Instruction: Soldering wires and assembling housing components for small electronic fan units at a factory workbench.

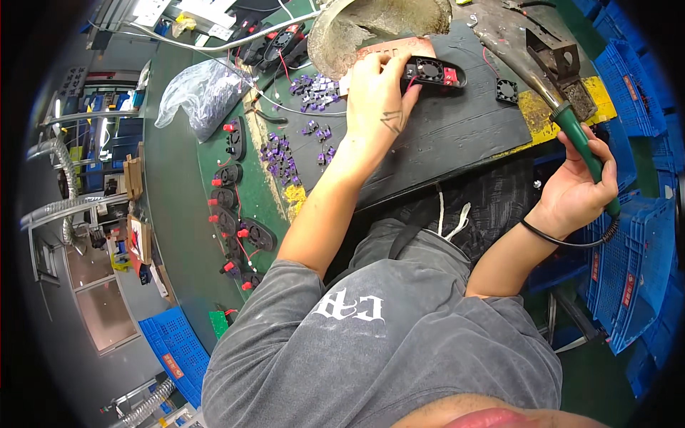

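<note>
My left hand (pixel 376 98) is closed on the left end of a black oval plastic housing (pixel 460 77) over the dark work board. A small fan and a red part show inside the housing. My right hand (pixel 574 184) grips the green handle of a soldering iron (pixel 579 143), its metal shaft slanting up and left toward the back of the bench. Beyond the housing, a dusty fume hood (pixel 382 28) hangs over a reddish-brown block (pixel 399 48). A loose black fan (pixel 506 90) with a red wire lies right of the housing.
Piles of small purple-and-black parts (pixel 280 158) lie left of my left forearm. Several more black housings (pixel 253 234) line the green belt beside a clear plastic bag (pixel 202 96). At right stand a metal iron stand (pixel 553 57) and blue crates (pixel 631 264).
</note>
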`<control>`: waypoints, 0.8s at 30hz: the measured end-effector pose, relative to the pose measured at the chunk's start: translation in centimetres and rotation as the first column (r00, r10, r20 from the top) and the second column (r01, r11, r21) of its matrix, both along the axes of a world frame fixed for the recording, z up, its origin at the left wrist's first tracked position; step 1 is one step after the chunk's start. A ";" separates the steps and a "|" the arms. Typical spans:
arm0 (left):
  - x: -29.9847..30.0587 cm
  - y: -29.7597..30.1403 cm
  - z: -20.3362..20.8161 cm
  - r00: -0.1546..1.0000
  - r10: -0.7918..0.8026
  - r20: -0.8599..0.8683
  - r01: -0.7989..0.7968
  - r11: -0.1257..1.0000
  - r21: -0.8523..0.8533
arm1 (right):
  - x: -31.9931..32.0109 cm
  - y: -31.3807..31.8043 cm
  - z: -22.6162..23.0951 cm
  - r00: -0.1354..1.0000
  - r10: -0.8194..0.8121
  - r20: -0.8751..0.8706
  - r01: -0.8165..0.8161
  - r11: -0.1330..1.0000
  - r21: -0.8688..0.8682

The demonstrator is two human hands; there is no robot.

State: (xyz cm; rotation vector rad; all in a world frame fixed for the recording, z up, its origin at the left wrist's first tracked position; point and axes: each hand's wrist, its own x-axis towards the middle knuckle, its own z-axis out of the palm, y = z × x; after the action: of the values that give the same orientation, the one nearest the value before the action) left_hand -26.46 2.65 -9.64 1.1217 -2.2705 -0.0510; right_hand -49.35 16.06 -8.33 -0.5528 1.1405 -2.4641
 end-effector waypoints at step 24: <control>4.2 0.7 -1.3 0.988 0.074 -0.137 -0.093 0.987 -0.135 | 0.3 -0.2 0.4 0.995 -0.076 -0.072 0.086 0.985 0.149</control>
State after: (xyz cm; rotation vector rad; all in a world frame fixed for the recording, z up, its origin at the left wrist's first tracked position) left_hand -22.23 3.40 -10.99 1.1045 -2.0748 0.0661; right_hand -49.07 15.83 -7.97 -0.5569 1.3889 -2.4156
